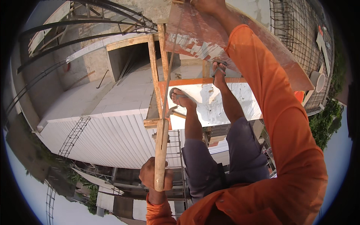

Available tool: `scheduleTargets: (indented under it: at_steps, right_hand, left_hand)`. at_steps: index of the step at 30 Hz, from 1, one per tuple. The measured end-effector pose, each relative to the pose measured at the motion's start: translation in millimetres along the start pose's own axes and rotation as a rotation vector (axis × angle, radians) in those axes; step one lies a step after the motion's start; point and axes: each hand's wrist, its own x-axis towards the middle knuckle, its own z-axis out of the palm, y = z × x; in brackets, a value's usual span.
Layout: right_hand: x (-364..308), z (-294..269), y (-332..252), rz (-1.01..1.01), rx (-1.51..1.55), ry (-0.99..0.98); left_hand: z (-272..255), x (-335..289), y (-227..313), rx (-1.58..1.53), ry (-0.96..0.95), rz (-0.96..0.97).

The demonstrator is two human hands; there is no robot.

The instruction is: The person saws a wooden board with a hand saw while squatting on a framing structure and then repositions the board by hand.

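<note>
My left hand [156, 174], at the lower centre, is wrapped round the wooden handle of a handsaw [161, 157]. The saw's blade is turned edge-on and runs up as a thin line past my left foot to a reddish plywood board [195, 35]. White smears mark the board's face. At the top edge my right hand [212, 5] grips the far part of this board; the frame cuts off some of its fingers. Beside my left foot, a claw hammer [177, 112] with a wooden handle lies on a white-faced panel [210, 101].
I stand in sandals on the white panel, high up. Timber posts [153, 67] rise on its left. Pale roofing [101, 131] drops away at left. Rebar mesh [300, 41] and a white pipe [318, 81] are at right. Curved steel trusses [93, 20] cross the upper left.
</note>
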Motion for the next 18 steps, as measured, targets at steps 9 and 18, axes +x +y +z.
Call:
scheduleTargets:
  at_steps: [9,18]
  right_hand:
    - [-27,6,-6,0.059,0.032,0.050]
    - [-37,-17,7,0.167,0.088,0.031]
  left_hand:
    - [89,172,0,-0.394,-0.097,-0.075]
    - [32,158,47,-0.305,-0.230,-0.140]
